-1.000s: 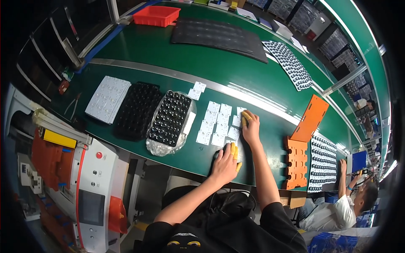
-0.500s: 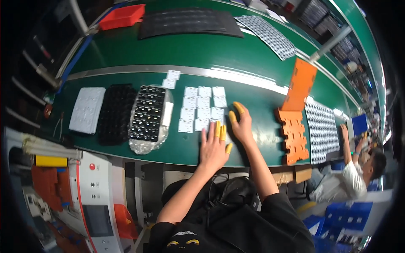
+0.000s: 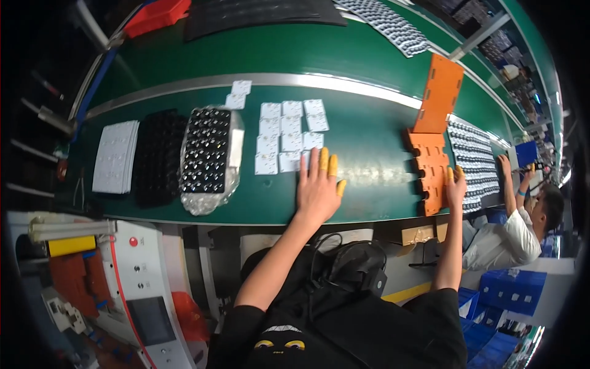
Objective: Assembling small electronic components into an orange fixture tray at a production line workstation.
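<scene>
My left hand [image 3: 318, 192] lies with spread fingers at the near end of a grid of white square boards [image 3: 268, 126], its fingertips over the lowest right ones. Yellow finger cots cover several of its fingers. My right hand [image 3: 455, 186] reaches to the right edge of an orange slotted fixture [image 3: 432, 161], whose orange flap [image 3: 439, 92] stands up at the far side. Two cotted fingertips show there, apart, with no object visible between them. Just beyond lies a sheet of black-and-white pieces [image 3: 474, 161].
To the left stand a plastic-wrapped tray of shiny black pieces [image 3: 207, 147], a black tray stack [image 3: 158, 157] and white stacked panels [image 3: 115, 157]. Two loose white boards [image 3: 236, 100] lie farther back. A red bin [image 3: 157, 16] sits beyond the metal rail. A co-worker [image 3: 513, 234] works at right.
My right hand has moved right, from beside the white boards to the orange fixture. The left hand stays by the boards with fingers spread. The whole view has shifted slightly.
</scene>
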A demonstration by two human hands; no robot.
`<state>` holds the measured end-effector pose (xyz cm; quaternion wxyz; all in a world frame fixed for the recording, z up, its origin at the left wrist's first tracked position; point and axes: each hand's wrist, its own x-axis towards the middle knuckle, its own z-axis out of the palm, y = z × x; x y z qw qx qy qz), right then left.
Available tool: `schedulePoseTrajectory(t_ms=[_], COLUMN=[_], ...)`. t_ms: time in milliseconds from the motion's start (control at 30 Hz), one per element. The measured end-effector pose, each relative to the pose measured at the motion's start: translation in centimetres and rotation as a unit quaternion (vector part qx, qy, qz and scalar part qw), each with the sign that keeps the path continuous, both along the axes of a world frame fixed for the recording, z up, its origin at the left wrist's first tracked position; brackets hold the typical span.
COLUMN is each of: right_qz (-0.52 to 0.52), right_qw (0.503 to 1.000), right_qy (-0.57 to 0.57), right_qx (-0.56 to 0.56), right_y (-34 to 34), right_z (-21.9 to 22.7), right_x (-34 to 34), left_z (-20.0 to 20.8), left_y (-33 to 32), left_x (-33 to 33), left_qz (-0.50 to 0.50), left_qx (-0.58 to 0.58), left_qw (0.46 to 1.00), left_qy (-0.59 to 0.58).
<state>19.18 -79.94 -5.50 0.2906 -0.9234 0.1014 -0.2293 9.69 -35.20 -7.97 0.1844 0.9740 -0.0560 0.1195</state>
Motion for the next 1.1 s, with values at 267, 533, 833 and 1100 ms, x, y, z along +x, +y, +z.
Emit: schedulePoseTrajectory(t_ms=[267,533,833,1100], right_qz=[0.020,0.036,0.051,0.288], right_qw=[0.985,0.979,0.992,0.952], right_qy=[0.110,0.121,0.085,-0.073], right_qx=[-0.130,-0.158,-0.072,0.078], right_y=[8.2,18.0,23.8,33.5], right_z=[-1.8,-0.4,1.2,3.3], right_x=[-1.2,-3.1,-4.8,-7.9], left_z=[0.4,-0.4,-0.1,-0.9], left_y=[1.2,1.1,2.2,3.8], left_x=[-0.6,-2.5,-4.0,-10.4], left_qz=[0.017,0.031,0.007,-0.058], left_qx=[-0.020,-0.059,-0.028,-0.051], left_qw=[0.999,0.998,0.999,0.992], left_qy=[-0.023,-0.014,-0.045,-0.096])
